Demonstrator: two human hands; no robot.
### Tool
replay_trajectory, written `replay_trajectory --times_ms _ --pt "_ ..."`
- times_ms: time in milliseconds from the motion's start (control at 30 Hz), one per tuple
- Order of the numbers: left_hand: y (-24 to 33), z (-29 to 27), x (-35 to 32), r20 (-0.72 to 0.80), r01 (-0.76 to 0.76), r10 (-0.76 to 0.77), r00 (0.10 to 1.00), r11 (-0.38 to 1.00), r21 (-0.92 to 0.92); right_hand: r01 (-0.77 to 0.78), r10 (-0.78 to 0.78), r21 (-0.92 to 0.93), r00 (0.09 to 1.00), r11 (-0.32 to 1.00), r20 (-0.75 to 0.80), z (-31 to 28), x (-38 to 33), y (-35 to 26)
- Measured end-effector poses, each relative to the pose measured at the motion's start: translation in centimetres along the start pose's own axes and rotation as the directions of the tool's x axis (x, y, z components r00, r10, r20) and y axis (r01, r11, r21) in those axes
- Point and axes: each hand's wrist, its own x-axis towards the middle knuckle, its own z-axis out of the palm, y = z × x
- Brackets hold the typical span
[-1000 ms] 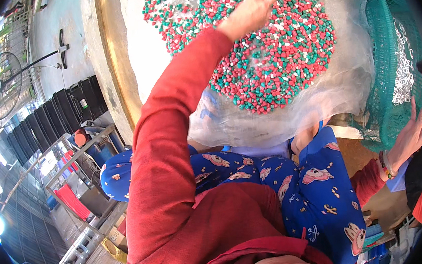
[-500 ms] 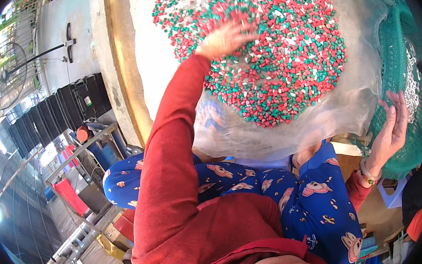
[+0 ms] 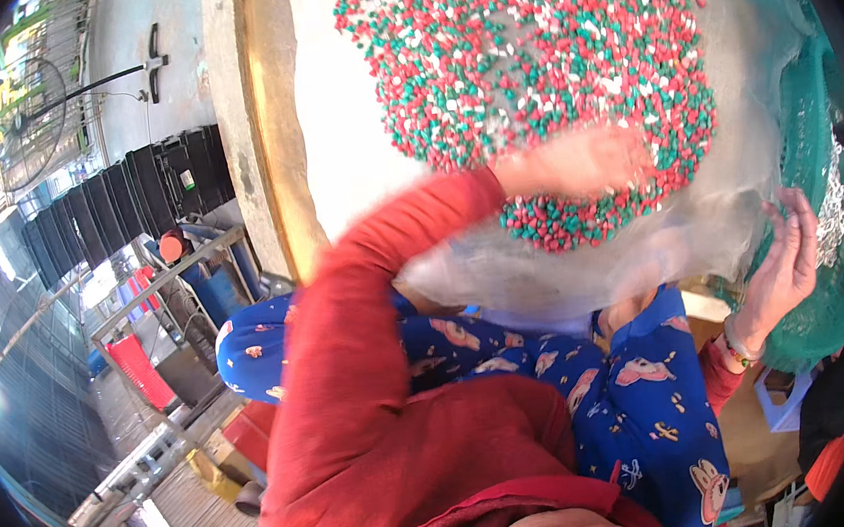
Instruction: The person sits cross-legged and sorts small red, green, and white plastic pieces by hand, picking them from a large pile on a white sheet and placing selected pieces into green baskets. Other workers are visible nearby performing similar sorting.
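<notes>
Small red, green and white pieces point(image 3: 513, 45) lie spread in a loose layer over a pale translucent sheet point(image 3: 746, 125). My left hand point(image 3: 584, 161) is across the near part of this layer, low over the pieces or touching them; motion blurs its fingers, and whether any pieces are under it is hidden. At the right, my right hand point(image 3: 783, 257) is raised beside a green mesh net point(image 3: 811, 119), fingers stretched out and nothing visible in them. It wears bracelets at the wrist.
White pieces point(image 3: 838, 197) show inside the green net. A wooden edge point(image 3: 270, 126) runs along the left of the sheet. My legs in blue patterned trousers point(image 3: 643, 375) are close to its near side. Farther left are black stacked crates point(image 3: 126, 204) and a fan point(image 3: 23, 123).
My left hand has swept nearer and to the right across the pieces. The layer where it was looks spread thinner. My right hand stays by the net.
</notes>
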Motion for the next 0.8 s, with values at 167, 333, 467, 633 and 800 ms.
replay_trajectory --times_ms 167,333,467,633,800 --pt "0.5 7.6 5.4 -0.175 0.053 -0.028 0.984 0.988 0.143 0.160 -0.158 -0.016 0.984 0.987 0.083 -0.6 -0.4 -1.3" --pt "-10.9 2.0 6.2 -0.327 0.249 -0.175 0.929 0.948 0.198 0.138 -0.138 -0.033 0.990 0.990 -0.010 -3.9 -0.7 -1.6" --pt "-19.9 -4.9 2.6 -0.234 0.459 -0.404 0.884 0.659 0.596 -0.026 0.022 -0.080 0.998 0.996 -0.059 -4.8 -1.5 0.0" --pt "-19.7 -9.9 -0.3 -0.196 0.432 -0.389 0.900 0.857 0.281 -0.158 0.233 -0.361 0.956 0.919 0.176 -3.5 -2.4 4.4" --pt "2.0 1.4 -3.1 0.251 -0.038 0.014 0.968 0.995 0.090 0.370 0.113 -0.829 0.885 0.419 0.452 -3.1 -6.0 8.3"
